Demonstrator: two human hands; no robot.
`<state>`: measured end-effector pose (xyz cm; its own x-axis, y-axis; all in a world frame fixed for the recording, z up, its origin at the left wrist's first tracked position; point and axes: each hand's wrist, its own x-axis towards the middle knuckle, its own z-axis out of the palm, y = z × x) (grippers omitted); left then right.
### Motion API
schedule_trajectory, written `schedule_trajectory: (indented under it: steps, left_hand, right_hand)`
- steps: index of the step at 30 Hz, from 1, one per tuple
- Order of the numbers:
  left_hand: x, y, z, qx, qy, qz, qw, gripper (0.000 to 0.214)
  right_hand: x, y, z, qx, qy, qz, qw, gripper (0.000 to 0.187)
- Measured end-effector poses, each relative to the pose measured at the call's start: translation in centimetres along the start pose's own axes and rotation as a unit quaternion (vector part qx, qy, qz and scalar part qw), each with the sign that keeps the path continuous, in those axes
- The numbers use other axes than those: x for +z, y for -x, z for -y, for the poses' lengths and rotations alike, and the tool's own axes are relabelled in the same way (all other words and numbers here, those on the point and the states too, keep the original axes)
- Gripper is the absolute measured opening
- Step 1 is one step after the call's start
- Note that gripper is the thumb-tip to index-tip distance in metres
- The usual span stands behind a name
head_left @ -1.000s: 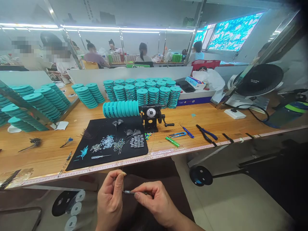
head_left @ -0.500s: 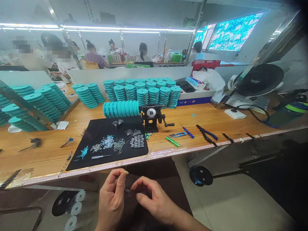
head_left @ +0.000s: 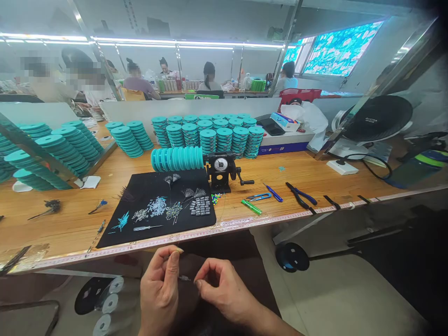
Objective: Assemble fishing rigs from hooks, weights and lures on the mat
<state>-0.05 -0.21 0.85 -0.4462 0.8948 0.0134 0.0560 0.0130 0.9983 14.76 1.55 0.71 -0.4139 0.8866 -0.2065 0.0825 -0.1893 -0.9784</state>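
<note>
Long wooden workbench (head_left: 70, 224) across the whole view, a tape measure (head_left: 147, 244) fixed along its near edge. On the bench, columns of teal line spools (head_left: 206, 140) stacked in rows, and in front of them, a long row of spools (head_left: 177, 158) lying on their sides on a spindle, ending at a hand-crank winder (head_left: 221, 170). Nearer still, a black cloth mat (head_left: 189, 235) bearing separate small piles, among them silver beads (head_left: 157, 206) and dark metal sleeves (head_left: 200, 206) in neat rows. Off to the right, blue-handled pliers (head_left: 301, 193). Below the bench edge, both hands over the lap. Left hand (head_left: 159, 291) raised, thumb and forefinger pressed together on something too fine to make out. Right hand (head_left: 224, 291) close by, its fingertips (head_left: 200, 283) pressed together just beside a tiny metal piece (head_left: 184, 278). That piece between the two hands, long axis nearly level, one end toward the right fingertips; any direct pinch on it impossible to tell.
</note>
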Motion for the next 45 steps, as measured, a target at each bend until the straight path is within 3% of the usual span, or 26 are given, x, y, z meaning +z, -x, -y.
schedule_trajectory:
  steps: [4, 7, 9, 11, 18, 21, 23, 27, 30, 34, 39, 45]
  left_hand:
    - [0.1, 0.0, -0.1, -0.01, -0.001, 0.022, 1.0, 0.027]
    - [0.2, -0.1, -0.1, 0.01, -0.018, 0.029, 0.999, 0.027]
    - [0.2, -0.1, 0.0, 0.016, -0.022, 0.03, 0.999, 0.026]
    - [0.2, -0.1, 0.2, 0.019, -0.025, 0.035, 0.999, 0.025]
    - [0.0, 0.0, 0.2, 0.027, -0.036, 0.028, 0.999, 0.024]
    - [0.0, 0.0, 0.1, 0.02, -0.022, 0.027, 0.999, 0.023]
    - [0.1, -0.1, 0.1, 0.01, -0.018, 0.056, 0.998, 0.023]
    - [0.2, -0.2, 0.0, -0.001, -0.022, 0.087, 0.996, 0.023]
    - [0.3, -0.1, 0.0, 0.009, -0.025, 0.084, 0.996, 0.02]
    - [0.4, 0.1, 0.1, 0.043, -0.05, 0.098, 0.993, 0.016]
    - [0.5, 0.4, 0.6, 0.028, -0.046, 0.112, 0.992, 0.015]
    - [0.8, 1.0, 1.1, 0.001, -0.014, 0.144, 0.989, 0.017]
  right_hand:
    - [-0.3, 0.2, 0.3, -0.028, 0.034, 0.016, 0.999, 0.013]
    - [-0.1, 0.3, 0.3, -0.023, -0.041, 0.071, 0.996, 0.02]
    - [0.2, 0.1, 0.1, -0.01, -0.063, 0.08, 0.995, 0.013]
    - [0.5, 0.0, 0.0, -0.006, -0.052, 0.063, 0.997, 0.002]
    - [0.6, 0.1, -0.3, 0.013, -0.05, 0.037, 0.998, 0.01]
    - [0.4, 0.5, -0.3, -0.019, 0.03, -0.004, 0.999, 0.011]
    - [0.2, 0.7, -0.2, -0.044, 0.053, -0.006, 0.998, 0.013]
    - [0.3, 0.6, 0.0, -0.045, -0.067, 0.076, 0.994, 0.023]
    - [0.7, 0.1, 0.2, -0.03, -0.105, 0.083, 0.99, 0.021]
    - [1.0, -0.3, 0.3, -0.027, -0.058, 0.038, 0.997, 0.005]
    - [1.1, -0.1, 0.5, -0.046, 0.044, -0.004, 0.998, 0.008]
    - [1.5, 0.1, 0.8, -0.154, 0.211, -0.073, 0.962, 0.017]
